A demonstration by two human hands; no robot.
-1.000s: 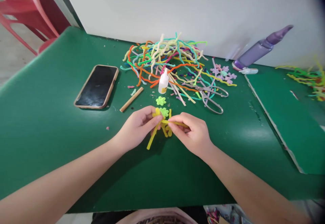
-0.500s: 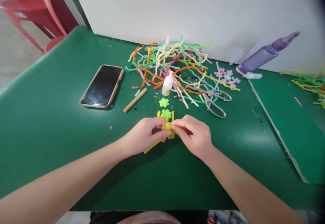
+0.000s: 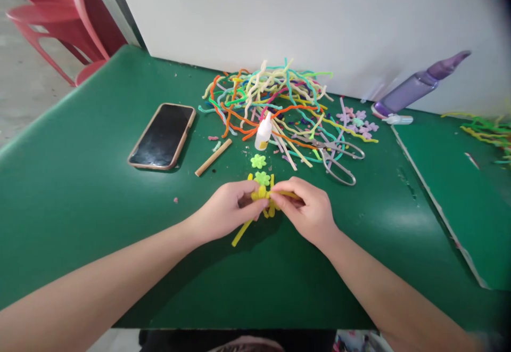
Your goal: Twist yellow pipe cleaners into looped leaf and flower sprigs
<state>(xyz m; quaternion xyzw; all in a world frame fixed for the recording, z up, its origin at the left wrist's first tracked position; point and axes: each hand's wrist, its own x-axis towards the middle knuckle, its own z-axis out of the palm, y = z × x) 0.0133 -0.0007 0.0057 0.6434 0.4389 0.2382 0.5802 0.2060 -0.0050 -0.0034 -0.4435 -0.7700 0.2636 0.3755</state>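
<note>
Left hand [image 3: 227,213] and right hand [image 3: 307,211] both pinch the yellow pipe cleaner [image 3: 261,203], apparently twisting it, above the table [image 3: 80,192].

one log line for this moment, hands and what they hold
left hand: pinching yellow pipe cleaner | right hand: pinching same piece | nearby: green flower, glue bottle

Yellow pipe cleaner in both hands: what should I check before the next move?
1. Left hand pinching the yellow pipe cleaner: ok.
2. Right hand pinching it from the other side: ok.
3. Its loose tail free below the left hand: ok.
4. Scissors lying apart from both hands: ok.
5. Glue bottle capped: cannot tell.
6. Phone lying apart from the hands: ok.
</note>
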